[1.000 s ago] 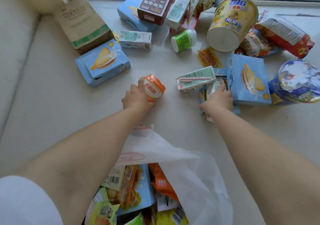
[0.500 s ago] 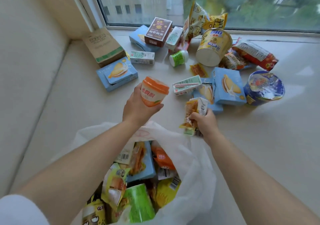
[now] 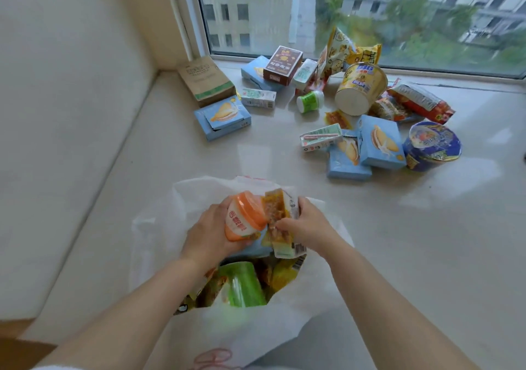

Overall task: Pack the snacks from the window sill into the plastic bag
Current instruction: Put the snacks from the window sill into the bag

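The white plastic bag (image 3: 159, 227) lies open on the window sill (image 3: 398, 241), near me, holding several snack packets and a green cup (image 3: 244, 284). My left hand (image 3: 207, 235) grips an orange-lidded cup (image 3: 244, 217) over the bag's mouth. Beside it, my right hand (image 3: 307, 224) pinches a yellow-brown snack packet (image 3: 280, 221), also above the opening. Farther back on the sill lie several loose snacks: blue sandwich-biscuit boxes (image 3: 380, 141), a drink carton (image 3: 320, 137) and a yellow noodle cup (image 3: 360, 89).
A brown paper bag (image 3: 206, 80) stands in the back left corner by the wall. A blue noodle bowl (image 3: 432, 144), red packets (image 3: 421, 102) and a dark red box (image 3: 281, 65) lie near the window. The window glass closes off the far edge.
Both hands lifted their items off the sill and drew back toward me; the orange-lidded cup and the snack packet now hang together over the bag's opening.
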### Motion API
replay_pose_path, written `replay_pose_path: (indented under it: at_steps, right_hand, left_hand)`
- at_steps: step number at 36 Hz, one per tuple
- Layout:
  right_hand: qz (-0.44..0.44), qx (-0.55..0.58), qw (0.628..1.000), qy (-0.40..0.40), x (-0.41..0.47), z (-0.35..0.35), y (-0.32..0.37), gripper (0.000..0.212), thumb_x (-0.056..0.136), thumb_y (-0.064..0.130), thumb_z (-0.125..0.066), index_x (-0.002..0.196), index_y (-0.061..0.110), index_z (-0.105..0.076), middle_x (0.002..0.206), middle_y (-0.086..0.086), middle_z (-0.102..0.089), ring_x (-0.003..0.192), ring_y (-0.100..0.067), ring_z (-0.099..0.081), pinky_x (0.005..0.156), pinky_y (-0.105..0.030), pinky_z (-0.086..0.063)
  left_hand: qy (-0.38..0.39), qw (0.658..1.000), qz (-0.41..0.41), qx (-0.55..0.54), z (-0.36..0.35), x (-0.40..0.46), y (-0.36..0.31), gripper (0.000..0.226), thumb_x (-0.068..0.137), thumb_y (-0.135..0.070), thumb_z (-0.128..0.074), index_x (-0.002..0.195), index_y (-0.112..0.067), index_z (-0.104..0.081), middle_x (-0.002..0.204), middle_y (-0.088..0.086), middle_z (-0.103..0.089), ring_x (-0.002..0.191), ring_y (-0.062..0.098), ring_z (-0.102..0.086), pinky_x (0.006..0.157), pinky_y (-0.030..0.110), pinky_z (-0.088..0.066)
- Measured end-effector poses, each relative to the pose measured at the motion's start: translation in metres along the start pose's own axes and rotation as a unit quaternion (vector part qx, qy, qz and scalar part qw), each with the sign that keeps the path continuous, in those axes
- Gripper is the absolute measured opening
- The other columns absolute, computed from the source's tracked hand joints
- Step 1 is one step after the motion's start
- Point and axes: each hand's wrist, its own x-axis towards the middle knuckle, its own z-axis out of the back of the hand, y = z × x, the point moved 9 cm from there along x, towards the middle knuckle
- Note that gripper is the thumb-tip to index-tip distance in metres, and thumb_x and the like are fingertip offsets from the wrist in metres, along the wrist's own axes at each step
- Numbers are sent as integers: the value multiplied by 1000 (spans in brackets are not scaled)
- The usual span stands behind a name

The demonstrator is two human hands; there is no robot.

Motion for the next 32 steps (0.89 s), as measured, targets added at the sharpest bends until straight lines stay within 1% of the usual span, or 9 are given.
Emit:
replay_pose_path:
  at_steps: [2, 4, 7, 10, 14, 17, 22, 29, 32]
  right_hand:
    - [12, -153, 988, -12, -7, -10, -3, 26, 81, 23, -63, 97, 14, -44, 93, -3, -56, 83, -22, -53, 59, -29, -38]
    - [21, -270, 961, -47, -10, -15, -12, 29, 84, 21, -58, 108, 13, -43, 103, -9, -58, 93, -27, -57, 68, -30, -41]
    - [5, -359, 931, -69, -12, -16, -34, 39, 85, 17, -59, 121, 13, -45, 118, -8, -59, 106, -27, -58, 83, -31, -46]
    - [-6, -418, 908, -13, -10, -25, -46, 37, 84, 26, -65, 117, 13, -55, 117, -7, -62, 105, -24, -60, 79, -28, -45]
    - [68, -395, 912, -84, -6, -3, -13, 34, 92, 38, -52, 116, 15, -60, 117, -4, -63, 105, -23, -60, 80, -30, -44]
    - [96, -347, 917, -169, -4, 36, 9, 33, 95, 36, -45, 121, 19, -59, 116, 0, -64, 104, -22, -60, 77, -29, -43]
    - [56, -323, 919, -221, 10, 108, 3, 30, 92, 26, -46, 116, 17, -61, 115, -3, -64, 105, -24, -58, 79, -31, -43]
    - [-54, -363, 910, -192, 55, 191, -55, 35, 92, 26, -46, 125, 15, -53, 126, -6, -52, 117, -25, -49, 86, -34, -43]
    - [-84, -342, 917, -189, 85, 222, -78, 40, 93, 30, -48, 130, 14, -47, 131, -9, -46, 122, -27, -43, 92, -37, -43]
  left_hand:
    - [42, 995, -21, 87, -9, -2, 4, 101, 62, -59, -77, 145, -26, -30, 128, 2, -51, 116, 23, -50, 93, 34, -44]
    - [67, 985, -5, 157, -13, -4, 15, 104, 65, -59, -75, 148, -24, -23, 132, 4, -49, 118, 24, -49, 94, 34, -42]
    - [83, 970, 0, 231, -18, -6, 20, 105, 71, -61, -68, 150, -21, -11, 133, 6, -44, 118, 24, -47, 93, 34, -40]
    - [86, 952, -44, 290, -26, -9, 4, 97, 80, -63, -55, 151, -17, -7, 144, 4, -35, 127, 22, -38, 101, 33, -34]
    - [-26, 934, -179, 308, -5, -8, -47, 61, 86, -57, -37, 123, -14, -58, 118, 4, -61, 103, 25, -58, 77, 36, -49]
    - [-81, 931, -253, 250, 7, 3, -90, 48, 84, -47, -40, 104, -15, -69, 99, 5, -66, 86, 27, -65, 62, 36, -51]
    - [5, 991, -99, 87, -4, 64, -130, 41, 94, -40, -48, 132, -23, -49, 130, 0, -49, 116, 20, -51, 93, 37, -46]
    - [149, 988, 45, 18, -76, 142, -172, 45, 93, -37, -51, 134, -19, -49, 135, 2, -53, 119, 22, -50, 95, 31, -41]
    - [206, 975, 82, 8, -116, 164, -183, 37, 94, -36, -49, 123, -16, -59, 123, 6, -58, 102, 22, -51, 84, 27, -39]
